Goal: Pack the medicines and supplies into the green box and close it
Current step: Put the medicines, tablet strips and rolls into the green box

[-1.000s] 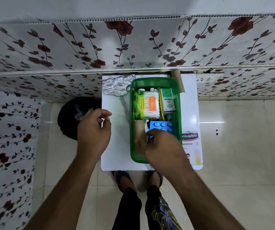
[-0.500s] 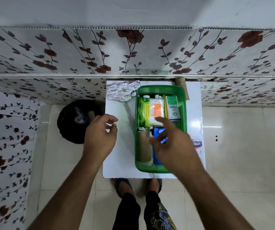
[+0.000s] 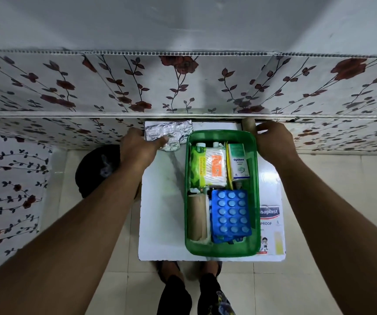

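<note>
Two hands flank the green box [image 3: 221,252] on my worktop [image 3: 162,214] — left hand [image 3: 140,148] fingers resting spread on the foil strip [image 3: 171,134]; right hand [image 3: 273,144] at the far-right rim, its grip I cannot tell. Box open, packed — blue blister [image 3: 230,214] uppermost.

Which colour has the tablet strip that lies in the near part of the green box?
The tablet strip is blue, with light blue round tablets; the head view shows it clearly.

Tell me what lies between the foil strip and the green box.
Nothing: in the head view, only bare white tabletop separates the foil strip from the green box.
</note>
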A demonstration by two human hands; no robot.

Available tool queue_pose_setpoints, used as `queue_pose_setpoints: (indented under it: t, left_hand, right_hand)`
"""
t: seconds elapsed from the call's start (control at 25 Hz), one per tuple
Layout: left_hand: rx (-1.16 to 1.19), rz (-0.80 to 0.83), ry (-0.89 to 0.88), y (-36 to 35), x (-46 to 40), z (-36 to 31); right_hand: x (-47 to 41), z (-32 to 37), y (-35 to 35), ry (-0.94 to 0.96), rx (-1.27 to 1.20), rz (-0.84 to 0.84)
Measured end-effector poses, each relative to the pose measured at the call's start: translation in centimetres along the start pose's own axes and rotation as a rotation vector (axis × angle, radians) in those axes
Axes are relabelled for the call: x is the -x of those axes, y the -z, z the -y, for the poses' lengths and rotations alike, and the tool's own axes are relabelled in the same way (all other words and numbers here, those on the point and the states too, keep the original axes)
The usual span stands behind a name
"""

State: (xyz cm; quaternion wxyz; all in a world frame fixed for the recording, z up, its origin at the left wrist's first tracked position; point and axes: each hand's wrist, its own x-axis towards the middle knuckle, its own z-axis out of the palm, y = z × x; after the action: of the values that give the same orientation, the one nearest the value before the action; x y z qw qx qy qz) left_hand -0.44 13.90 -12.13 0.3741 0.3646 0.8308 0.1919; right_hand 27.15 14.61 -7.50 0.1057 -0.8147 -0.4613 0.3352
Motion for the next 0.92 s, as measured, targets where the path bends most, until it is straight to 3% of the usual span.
queue_pose_setpoints:
  t: [0.24, 0.4, 0.44, 0.52, 0.6, 0.68, 0.92]
  left_hand:
    - [0.106, -0.134, 0.01, 1.5, 0.9, 0.0]
    - [0.117, -0.336, -0.24, 8.1, 7.4, -3.2]
    - [0.129, -0.301, -0.316, 9.5, 9.7, -4.6]
    - [0.161, -0.039, -0.355, 9.7, 13.6, -6.4]
    - [-0.001, 0.291, -0.377, 6.7, 16.2, -6.8]
    - [-0.229, 0.486, -0.466, 2.9, 17.5, -6.4]
    - [-0.488, 0.48, -0.622, -2.6, 17.1, -5.6]
  right_hand:
    - [0.4, -0.1, 0.3, 0.01, -0.069, -0.024]
    - [4.0, -0.8, 2.7, -0.035, -0.186, -0.192]
    - [5.0, -1.3, 3.3, -0.051, -0.214, -0.209]
    - [6.8, -2.0, 3.9, -0.095, -0.263, -0.217]
    - [8.5, -2.6, 4.4, -0.122, -0.295, -0.22]
    - [9.6, -3.0, 4.7, -0.121, -0.323, -0.215]
    - [10.2, -4.8, 5.1, -0.115, -0.331, -0.208]
